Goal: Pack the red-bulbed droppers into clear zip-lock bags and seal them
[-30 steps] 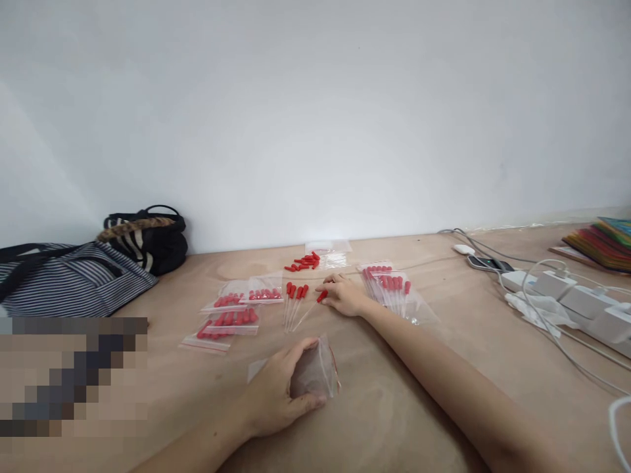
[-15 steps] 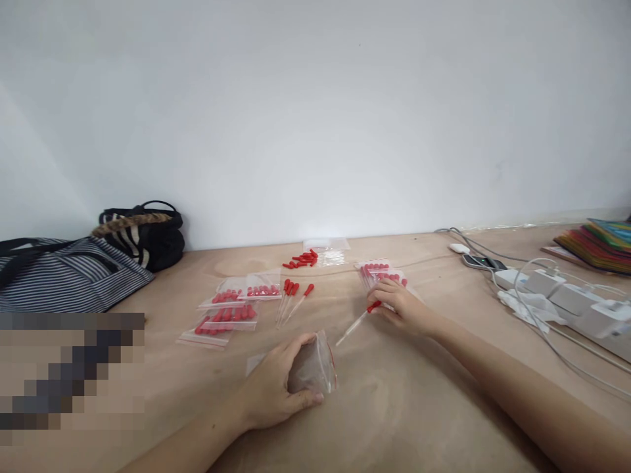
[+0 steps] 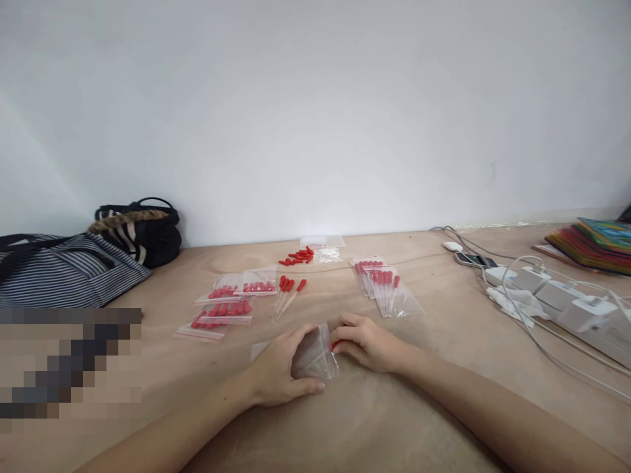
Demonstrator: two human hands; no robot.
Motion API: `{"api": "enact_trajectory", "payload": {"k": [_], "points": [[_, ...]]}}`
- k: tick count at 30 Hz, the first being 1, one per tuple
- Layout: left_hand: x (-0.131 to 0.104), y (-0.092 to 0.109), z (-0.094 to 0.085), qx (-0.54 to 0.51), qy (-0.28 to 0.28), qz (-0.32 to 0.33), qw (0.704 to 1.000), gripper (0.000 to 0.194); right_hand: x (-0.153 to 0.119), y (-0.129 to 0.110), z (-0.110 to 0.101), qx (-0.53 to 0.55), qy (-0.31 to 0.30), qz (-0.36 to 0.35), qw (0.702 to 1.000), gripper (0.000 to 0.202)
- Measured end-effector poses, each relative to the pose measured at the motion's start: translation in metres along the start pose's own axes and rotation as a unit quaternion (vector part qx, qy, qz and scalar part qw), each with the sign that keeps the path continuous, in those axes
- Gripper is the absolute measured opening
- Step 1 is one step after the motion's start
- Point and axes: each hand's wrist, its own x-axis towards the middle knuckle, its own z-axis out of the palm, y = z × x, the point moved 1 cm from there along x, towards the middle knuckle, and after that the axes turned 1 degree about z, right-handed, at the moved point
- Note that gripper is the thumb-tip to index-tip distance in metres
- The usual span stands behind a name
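Note:
My left hand [image 3: 280,369] grips a clear zip bag [image 3: 313,355], its mouth facing right. At that mouth, my right hand [image 3: 365,343] pinches a dropper by its red bulb [image 3: 334,345]; the glass tube points left, into or over the bag, and is hard to make out. Beyond the hands lie several loose droppers with red bulbs [image 3: 290,286]. Filled zip bags [image 3: 227,309] overlap at the left. More bags of droppers [image 3: 384,279] rest at the right. Farther back are loose red bulbs [image 3: 298,256] beside a bag of glass tubes [image 3: 326,253].
A striped bag [image 3: 73,269] and a black bag [image 3: 152,233] stand at the left. At the right are a power strip with white chargers [image 3: 562,299], cables, a phone [image 3: 474,261], crumpled tissue [image 3: 515,305] and a colourful stack [image 3: 596,243]. A white wall rises behind.
My right hand has moved left and nearer with the dropper, from beside the right-hand bags to the mouth of the held bag. The view has shifted slightly.

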Motion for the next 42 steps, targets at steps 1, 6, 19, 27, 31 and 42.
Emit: {"api": "enact_trajectory", "payload": {"k": [1, 6, 19, 27, 31, 42], "points": [[0.001, 0.001, 0.001, 0.003, -0.002, 0.001, 1.0, 0.075, -0.001, 0.0, 0.001, 0.05, 0.003, 0.007, 0.999, 0.016], [0.002, 0.002, 0.002, 0.016, -0.013, 0.007, 1.0, 0.079, -0.004, 0.005, 0.004, 0.22, 0.026, 0.099, 0.97, 0.02], [0.004, 0.002, 0.01, -0.011, 0.013, 0.023, 1.0, 0.068, 0.009, 0.003, 0.023, 0.329, 0.051, 0.187, 0.924, 0.01], [-0.01, 0.009, -0.008, 0.036, 0.14, 0.047, 0.988, 0.05, 0.009, 0.006, 0.022, 0.301, 0.056, 0.216, 0.927, 0.011], [-0.031, -0.001, -0.008, -0.004, 0.106, -0.039, 0.994, 0.049, 0.011, 0.004, 0.026, 0.297, 0.063, 0.238, 0.922, 0.013], [-0.033, -0.012, -0.007, 0.028, 0.07, -0.048, 0.996, 0.049, 0.014, 0.035, 0.009, 0.352, -0.003, 0.225, 0.909, 0.02]]}}
